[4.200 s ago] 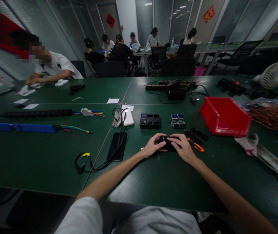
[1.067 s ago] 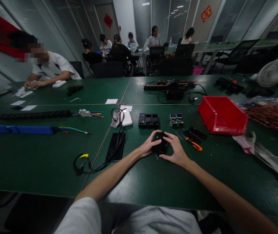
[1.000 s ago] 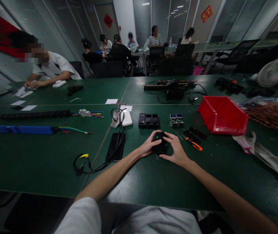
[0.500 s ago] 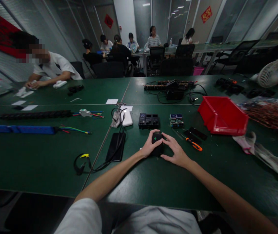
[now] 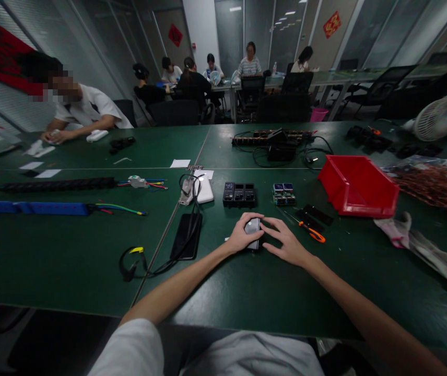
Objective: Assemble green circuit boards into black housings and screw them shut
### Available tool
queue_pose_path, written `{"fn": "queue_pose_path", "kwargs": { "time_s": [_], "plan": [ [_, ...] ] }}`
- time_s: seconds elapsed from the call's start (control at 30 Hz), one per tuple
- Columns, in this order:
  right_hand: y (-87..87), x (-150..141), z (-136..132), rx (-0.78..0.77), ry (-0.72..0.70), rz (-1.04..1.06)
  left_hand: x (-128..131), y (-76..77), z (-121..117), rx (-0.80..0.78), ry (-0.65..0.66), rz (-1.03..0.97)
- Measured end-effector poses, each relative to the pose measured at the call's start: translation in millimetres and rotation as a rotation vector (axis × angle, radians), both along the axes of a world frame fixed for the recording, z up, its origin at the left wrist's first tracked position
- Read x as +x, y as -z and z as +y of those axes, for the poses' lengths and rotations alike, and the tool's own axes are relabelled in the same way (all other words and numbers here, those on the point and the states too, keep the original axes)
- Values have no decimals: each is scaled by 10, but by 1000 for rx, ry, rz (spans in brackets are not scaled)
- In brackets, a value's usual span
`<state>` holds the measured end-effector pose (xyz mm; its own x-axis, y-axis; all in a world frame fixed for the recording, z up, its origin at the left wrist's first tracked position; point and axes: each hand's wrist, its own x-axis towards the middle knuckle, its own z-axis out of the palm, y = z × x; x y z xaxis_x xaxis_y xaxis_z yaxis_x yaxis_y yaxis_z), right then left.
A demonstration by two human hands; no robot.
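Creased pale grey shirt [image 5: 250, 355], short loose sleeve [image 5: 141, 344] on its left, bare arms [image 5: 186, 284], bare left hand [image 5: 240, 236] and right hand [image 5: 289, 244]

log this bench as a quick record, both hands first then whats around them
left hand: grips a small device, thumb across its face
right hand: fingers and thumb spread at the device's right edge; contact unclear
beyond hands: black unit, small circuit boards
right side: orange-handled screwdriver, red bin
left side: black slab, cable lying across it
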<state>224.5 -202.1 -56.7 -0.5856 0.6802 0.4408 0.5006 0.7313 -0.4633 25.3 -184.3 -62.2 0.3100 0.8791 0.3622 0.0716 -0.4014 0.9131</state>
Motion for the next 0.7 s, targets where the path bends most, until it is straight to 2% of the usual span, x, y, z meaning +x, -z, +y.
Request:
{"fn": "queue_pose_path", "kwargs": {
  "time_s": [0.13,0.27,0.3,0.37,0.5,0.7],
  "plan": [
    [-78,126,87,15,63,-62,-6,26,10,-21,-22,25],
    [-124,458,243,3,397,-126,-13,43,13,-113,-38,10],
    [-133,561,282,-19,492,-174,-14,46,12,-136,-39,0],
    [-151,749,346,-125,585,-282,-14,47,7,-168,-40,-17],
    [-175,935,400,-233,607,-410,-18,30,-1,-194,-34,-34],
    [-153,894,392,-271,552,-407,-18,-4,-6,-238,-37,-53]
  ]
}}
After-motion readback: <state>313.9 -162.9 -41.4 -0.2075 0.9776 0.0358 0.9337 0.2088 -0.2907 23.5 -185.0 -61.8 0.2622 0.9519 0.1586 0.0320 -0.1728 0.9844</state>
